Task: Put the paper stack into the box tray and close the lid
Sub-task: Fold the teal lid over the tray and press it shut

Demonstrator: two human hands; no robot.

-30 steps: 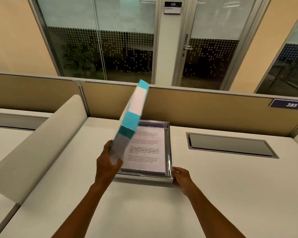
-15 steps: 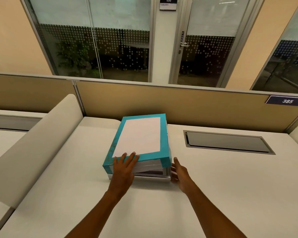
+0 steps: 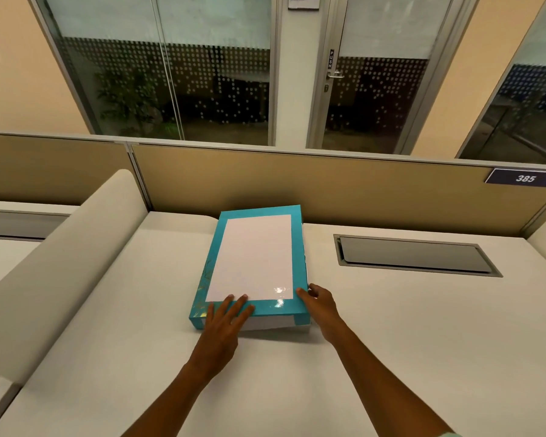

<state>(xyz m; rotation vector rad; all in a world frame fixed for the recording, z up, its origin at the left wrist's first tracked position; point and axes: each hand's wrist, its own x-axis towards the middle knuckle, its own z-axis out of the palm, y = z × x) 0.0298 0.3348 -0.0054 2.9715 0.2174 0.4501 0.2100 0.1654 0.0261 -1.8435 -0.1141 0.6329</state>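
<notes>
A teal lid (image 3: 252,260) with a white panel on top lies flat over the box tray in the middle of the white desk (image 3: 391,326). The tray and the paper stack are hidden beneath it; only a pale strip shows under the lid's near edge. My left hand (image 3: 226,320) rests flat on the lid's near-left corner, fingers spread. My right hand (image 3: 320,305) touches the near-right corner of the lid, fingers curled against its side.
A grey cable hatch (image 3: 413,255) is set into the desk right of the box. A tan partition (image 3: 328,187) runs along the back, and a curved white divider (image 3: 60,266) borders the left. Glass doors stand beyond.
The lid swung down from upright in my left hand to flat over the tray and papers. My right hand moved from the tray's corner to the lid's corner.
</notes>
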